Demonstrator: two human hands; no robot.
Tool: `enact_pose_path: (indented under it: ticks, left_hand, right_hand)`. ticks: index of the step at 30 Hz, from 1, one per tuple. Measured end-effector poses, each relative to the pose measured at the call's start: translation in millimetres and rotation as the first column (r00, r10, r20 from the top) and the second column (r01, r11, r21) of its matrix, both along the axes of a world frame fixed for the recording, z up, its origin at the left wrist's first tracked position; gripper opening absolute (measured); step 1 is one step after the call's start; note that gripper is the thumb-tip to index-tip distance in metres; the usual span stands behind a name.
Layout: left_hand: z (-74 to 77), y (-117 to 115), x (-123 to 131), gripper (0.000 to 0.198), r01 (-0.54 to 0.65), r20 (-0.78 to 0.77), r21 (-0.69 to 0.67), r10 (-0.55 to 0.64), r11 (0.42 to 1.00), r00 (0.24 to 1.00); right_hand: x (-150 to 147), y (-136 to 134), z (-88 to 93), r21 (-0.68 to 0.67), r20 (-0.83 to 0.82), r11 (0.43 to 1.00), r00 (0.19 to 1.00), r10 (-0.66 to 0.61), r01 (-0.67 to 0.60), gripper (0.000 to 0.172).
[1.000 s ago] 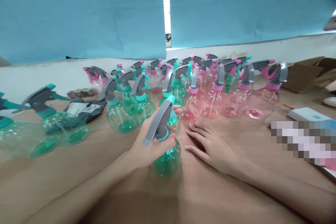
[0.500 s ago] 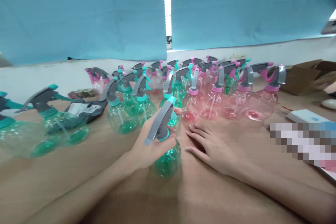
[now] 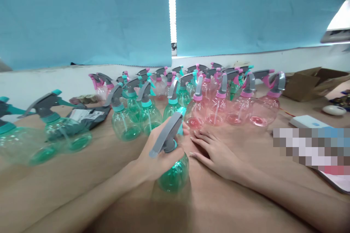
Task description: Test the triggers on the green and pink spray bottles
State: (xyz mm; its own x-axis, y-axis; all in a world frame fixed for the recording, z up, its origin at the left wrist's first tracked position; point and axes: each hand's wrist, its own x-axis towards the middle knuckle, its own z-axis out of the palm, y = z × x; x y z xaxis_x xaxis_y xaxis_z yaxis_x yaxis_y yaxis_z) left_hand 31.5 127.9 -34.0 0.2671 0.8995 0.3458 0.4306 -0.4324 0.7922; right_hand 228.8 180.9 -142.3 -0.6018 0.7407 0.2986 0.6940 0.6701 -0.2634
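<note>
My left hand [image 3: 157, 149] is closed round the neck of a green spray bottle [image 3: 173, 176] with a grey and turquoise trigger head, close in front of me. The bottle stands upright or nearly so; I cannot tell whether its base touches the table. Flat on the brown tabletop [image 3: 224, 204], my right hand [image 3: 217, 151] rests to the right of that bottle, fingers spread and holding nothing. Just beyond my right fingertips stands a pink spray bottle [image 3: 195, 114]. Another green spray bottle [image 3: 125, 125] is farther off, to the left of my left hand.
Several green and pink spray bottles crowd the back of the table. Two more green spray bottles, one of them this one [image 3: 67, 133], stand at the left beside a dark plastic packet [image 3: 93, 114]. A cardboard box [image 3: 308, 83], a white box [image 3: 308, 121] and a computer mouse [image 3: 334, 110] lie at the right.
The view has shifted slightly to the right. My left hand still grips the green spray bottle, which appears slightly lower in view. My right hand stays flat on the table.
</note>
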Motion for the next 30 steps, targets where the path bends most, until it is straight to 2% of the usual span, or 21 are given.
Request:
enact_pose_path:
  ticks: [5, 8, 11, 14, 17, 23, 25, 30]
  left_hand:
    - [-8.9, 2, -1, 0.043, -0.019, -0.061, 0.048, 0.022, 0.999, 0.998]
    - [-12.8, 2, -2, 0.050, -0.048, -0.020, 0.085, 0.050, 0.995, 0.999]
    - [-12.9, 0, -4, 0.049, -0.055, 0.027, 0.077, 0.053, 0.995, 0.998]
    - [-10.5, -6, -11, 0.044, -0.045, 0.005, 0.063, 0.045, 0.997, 0.999]
    - [-6.9, -19, -22, 0.038, -0.105, -0.034, 0.099, 0.109, 0.990, 0.993]
    - [0.7, -55, -63, 0.026, -0.305, -0.180, 0.212, 0.343, 0.929, 0.922]
    - [1.2, -64, -82, 0.020, -0.354, -0.217, 0.287, 0.420, 0.890, 0.881]
    - [-4.7, -71, -136, 0.023, -0.467, -0.221, 0.389, 0.572, 0.794, 0.790]
  right_hand:
    - [-1, 0, 1.2, 0.006, 0.012, 1.000, 1.000, 0.009, -0.009, 0.052]
    - [-2, 0, 1.1, 0.009, 0.029, 1.000, 1.000, 0.002, -0.002, 0.051]
    - [-2, 0, 0.9, 0.018, 0.041, 1.000, 0.999, 0.004, -0.005, 0.051]
    - [-3, -1, 1.4, 0.027, 0.032, 0.999, 0.999, 0.020, -0.021, 0.047]
    - [-5, -3, 3.0, 0.026, 0.010, 0.999, 1.000, 0.024, -0.024, 0.041]
    - [-26, -12, 16.7, 0.056, -0.075, 0.995, 0.994, 0.086, -0.081, 0.024]
    - [-40, -14, 26.9, 0.067, -0.111, 0.993, 0.988, 0.107, -0.100, 0.023]
    - [-92, -17, 61.0, 0.032, -0.170, 0.992, 0.977, 0.129, -0.125, 0.025]
